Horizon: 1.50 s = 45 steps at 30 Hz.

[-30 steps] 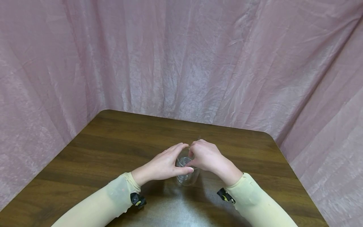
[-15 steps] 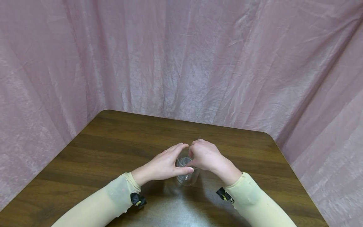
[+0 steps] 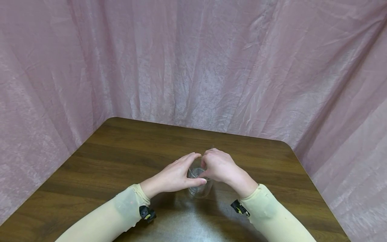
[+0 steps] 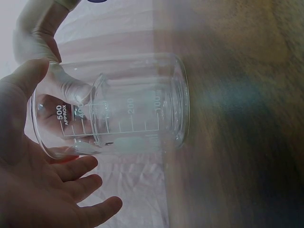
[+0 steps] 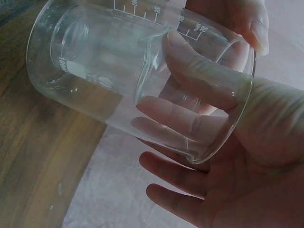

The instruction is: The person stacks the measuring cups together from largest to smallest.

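A large clear glass beaker (image 4: 178,102) with white markings up to 500 stands upright on the table (image 3: 136,148). Inside it is a smaller glass beaker (image 5: 102,52), seen through the outer wall. My left hand (image 3: 175,176) holds the large beaker near its rim, thumb on the near side and forefinger on the far side; its other fingers spread loosely. From above, my right hand (image 3: 220,166) reaches in through the mouth. Its thumb (image 5: 185,57) and a finger pinch the rim of the small beaker, while the remaining fingers stay outside the glass.
Brown wood grain covers the tabletop, which has rounded far corners. Pink curtains (image 3: 193,67) hang behind it and along both sides. A black strap device (image 3: 147,213) sits at the left wrist, another strap device (image 3: 240,207) at the right.
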Motion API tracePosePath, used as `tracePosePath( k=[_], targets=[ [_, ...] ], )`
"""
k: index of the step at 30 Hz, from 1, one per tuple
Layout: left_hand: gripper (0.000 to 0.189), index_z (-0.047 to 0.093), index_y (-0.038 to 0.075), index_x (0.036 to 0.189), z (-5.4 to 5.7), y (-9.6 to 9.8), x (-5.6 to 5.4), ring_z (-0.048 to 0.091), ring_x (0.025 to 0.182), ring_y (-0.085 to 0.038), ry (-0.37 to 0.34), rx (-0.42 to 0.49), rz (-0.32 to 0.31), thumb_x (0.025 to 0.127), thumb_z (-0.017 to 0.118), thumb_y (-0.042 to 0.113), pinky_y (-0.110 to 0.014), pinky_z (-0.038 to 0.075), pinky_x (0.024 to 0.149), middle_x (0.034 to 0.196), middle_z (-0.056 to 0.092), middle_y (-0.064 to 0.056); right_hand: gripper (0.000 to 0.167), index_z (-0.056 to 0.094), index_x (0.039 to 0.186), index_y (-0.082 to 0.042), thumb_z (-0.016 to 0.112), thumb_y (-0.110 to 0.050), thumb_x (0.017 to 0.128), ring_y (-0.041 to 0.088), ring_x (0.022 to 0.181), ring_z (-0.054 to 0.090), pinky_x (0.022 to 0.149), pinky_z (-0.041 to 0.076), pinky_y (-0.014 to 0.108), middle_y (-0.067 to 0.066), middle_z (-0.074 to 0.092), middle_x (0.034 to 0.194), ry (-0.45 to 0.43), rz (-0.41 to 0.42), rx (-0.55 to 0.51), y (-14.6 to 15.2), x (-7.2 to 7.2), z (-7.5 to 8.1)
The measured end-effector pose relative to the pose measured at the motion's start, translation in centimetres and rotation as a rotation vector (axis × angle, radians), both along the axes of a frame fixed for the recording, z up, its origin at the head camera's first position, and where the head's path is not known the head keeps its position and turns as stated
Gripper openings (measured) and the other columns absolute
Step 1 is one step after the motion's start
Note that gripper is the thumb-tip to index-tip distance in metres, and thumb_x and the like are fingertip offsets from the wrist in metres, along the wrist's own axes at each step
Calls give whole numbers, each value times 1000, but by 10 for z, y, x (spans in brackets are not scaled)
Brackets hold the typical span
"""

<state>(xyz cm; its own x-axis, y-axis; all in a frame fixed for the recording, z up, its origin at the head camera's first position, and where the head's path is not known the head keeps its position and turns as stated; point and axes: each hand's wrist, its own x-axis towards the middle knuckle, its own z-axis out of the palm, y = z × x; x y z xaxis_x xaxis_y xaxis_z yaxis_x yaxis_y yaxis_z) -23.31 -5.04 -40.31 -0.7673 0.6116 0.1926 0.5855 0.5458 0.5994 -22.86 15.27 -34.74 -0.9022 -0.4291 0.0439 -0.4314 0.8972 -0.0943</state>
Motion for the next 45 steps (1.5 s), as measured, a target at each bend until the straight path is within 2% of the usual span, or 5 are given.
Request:
tracePosePath(
  k=[17, 30, 34, 39, 45],
  targets=[
    [96, 43, 10, 166, -1, -1, -1, 42, 158, -32, 2, -2, 8, 96, 76, 66, -57, 41, 123, 169, 47, -10, 29, 78, 82, -23, 102, -37, 75, 21, 105, 66, 82, 60, 44, -11, 69, 94, -21, -8, -14, -1, 1, 1],
    [88, 46, 20, 164, -2, -2, -1, 50, 149, -23, 25, 15, -36, 96, 76, 68, -53, 48, 117, 159, 53, 3, 32, 84, 100, -21, 99, -42, 82, 20, 106, 69, 85, 60, 44, -7, 76, 111, -3, -10, -111, 8, 10, -1],
    [89, 46, 16, 165, 2, -3, -2, 50, 151, -27, 27, -4, -55, 97, 77, 65, -54, 47, 118, 161, 51, -1, 34, 84, 106, -21, 97, -43, 84, 20, 110, 70, 88, 60, 45, -7, 77, 115, 5, -26, -146, 10, 12, -3],
    [97, 40, 10, 169, 6, -5, -1, 38, 160, -34, -12, -32, -54, 98, 76, 64, -59, 40, 124, 173, 40, -12, 35, 83, 111, -20, 96, -42, 86, 20, 112, 71, 90, 60, 46, -5, 76, 119, 25, -15, -178, 12, 16, -5],
    [105, 29, 10, 175, 9, -9, 1, 27, 165, -35, -54, -52, -52, 99, 74, 66, -62, 34, 126, 180, 28, -15, 37, 82, 117, -18, 94, -41, 89, 23, 119, 70, 93, 60, 50, -3, 75, 124, 48, -1, -212, 15, 22, -7]
  ],
)
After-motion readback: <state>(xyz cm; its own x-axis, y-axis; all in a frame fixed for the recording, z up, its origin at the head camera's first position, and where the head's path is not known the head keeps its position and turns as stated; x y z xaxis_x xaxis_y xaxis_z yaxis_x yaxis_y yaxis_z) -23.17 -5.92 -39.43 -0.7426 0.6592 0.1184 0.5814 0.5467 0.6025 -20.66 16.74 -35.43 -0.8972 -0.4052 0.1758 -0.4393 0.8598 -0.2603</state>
